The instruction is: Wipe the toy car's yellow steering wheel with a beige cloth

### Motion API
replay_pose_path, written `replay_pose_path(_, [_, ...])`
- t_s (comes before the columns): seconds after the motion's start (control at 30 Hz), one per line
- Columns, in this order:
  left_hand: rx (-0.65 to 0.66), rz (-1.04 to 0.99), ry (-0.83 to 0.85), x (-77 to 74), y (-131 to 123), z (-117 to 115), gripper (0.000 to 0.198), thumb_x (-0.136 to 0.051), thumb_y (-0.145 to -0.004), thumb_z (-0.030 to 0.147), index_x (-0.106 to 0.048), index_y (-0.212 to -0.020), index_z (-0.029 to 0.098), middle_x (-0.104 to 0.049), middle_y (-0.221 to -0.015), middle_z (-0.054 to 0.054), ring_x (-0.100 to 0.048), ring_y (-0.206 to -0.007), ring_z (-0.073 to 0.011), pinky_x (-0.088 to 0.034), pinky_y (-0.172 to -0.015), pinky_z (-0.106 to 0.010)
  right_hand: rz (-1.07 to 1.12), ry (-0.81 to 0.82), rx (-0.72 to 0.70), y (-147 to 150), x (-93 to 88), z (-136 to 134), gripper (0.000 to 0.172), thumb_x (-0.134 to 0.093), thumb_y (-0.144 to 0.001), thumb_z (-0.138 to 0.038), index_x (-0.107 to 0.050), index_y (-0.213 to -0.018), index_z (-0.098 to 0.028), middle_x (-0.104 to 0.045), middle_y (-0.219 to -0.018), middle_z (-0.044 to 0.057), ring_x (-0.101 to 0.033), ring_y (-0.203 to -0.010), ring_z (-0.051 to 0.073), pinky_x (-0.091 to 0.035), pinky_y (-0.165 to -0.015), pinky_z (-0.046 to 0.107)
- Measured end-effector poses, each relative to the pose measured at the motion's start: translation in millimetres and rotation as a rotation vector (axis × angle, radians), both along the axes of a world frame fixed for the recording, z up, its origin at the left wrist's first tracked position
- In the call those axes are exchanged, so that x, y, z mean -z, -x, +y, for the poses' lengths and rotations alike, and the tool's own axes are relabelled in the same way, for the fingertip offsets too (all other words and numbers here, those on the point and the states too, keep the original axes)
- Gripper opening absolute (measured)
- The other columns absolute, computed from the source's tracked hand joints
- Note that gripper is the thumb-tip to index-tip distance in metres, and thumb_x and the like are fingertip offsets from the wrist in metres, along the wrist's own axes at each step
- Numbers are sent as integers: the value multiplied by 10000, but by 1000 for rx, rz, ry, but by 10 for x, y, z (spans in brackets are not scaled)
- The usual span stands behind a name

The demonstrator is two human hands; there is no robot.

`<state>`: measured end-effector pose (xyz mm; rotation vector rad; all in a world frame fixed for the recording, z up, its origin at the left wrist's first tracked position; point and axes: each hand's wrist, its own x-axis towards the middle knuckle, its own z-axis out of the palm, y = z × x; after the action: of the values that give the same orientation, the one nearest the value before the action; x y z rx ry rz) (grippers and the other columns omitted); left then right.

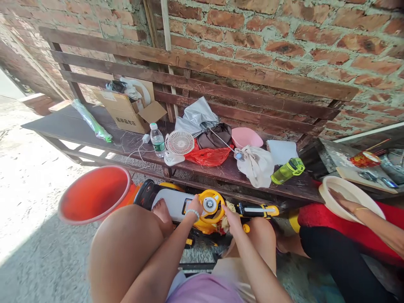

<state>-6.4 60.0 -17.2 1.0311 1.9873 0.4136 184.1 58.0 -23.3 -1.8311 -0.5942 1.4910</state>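
A yellow toy steering wheel (212, 206) with a white hub sits low in the centre, on a yellow, white and black ride-on toy (170, 202). My left hand (195, 206), with a beaded bracelet at the wrist, is closed around the wheel's left rim. On the right side of the rim, my right hand (232, 218) is closed too, its thumb on the wheel. A crumpled beige and red item (227, 210) lies beside my right hand, partly hidden by it. One bare foot (162, 211) rests on the toy's white seat.
Beyond the toy runs a wooden bench (202, 168) holding a cardboard box (123, 111), water bottle (158, 143), fan (179, 143), bags and green bottle (287, 171). An orange bucket (94, 193) stands left. At right, another person's hand reaches into a cream basin (350, 195).
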Motion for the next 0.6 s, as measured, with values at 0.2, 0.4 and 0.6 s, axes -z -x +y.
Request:
replay_pose_path(0.2, [10,-28,-42,-23,14,20,322,-512,-952,129,-558,-1265,188,-669,-1220,-148,-667,-1077,-264,-480,-954,-356,-439,-25,-254,24,-171,358,386,-702,-787,-545,-724,-913,-181,-777,-1064,154,-744,-1018,291,-586,-736,296])
replay_pose_path(0.4, [-191,-43,-137,58,-168,-165,310,-451,-979,145,-490,-1286,158,-585,-1340,-169,-598,-1224,-260,-457,-1030,-371,-822,-68,-571,113,-371,438,571,-485,-904,-673,-742,-1104,-204,-747,-1134,168,-714,-1080,308,-548,-827,338])
replay_pose_path(0.6, [-192,-64,-154,85,-168,-173,288,-499,-940,122,-528,-1226,150,-599,-1300,-192,-638,-1150,-311,-473,-1011,-416,-964,-400,-779,245,-653,874,467,-526,-943,-523,-681,-1249,-206,-691,-1247,140,-683,-1110,259,-500,-903,303])
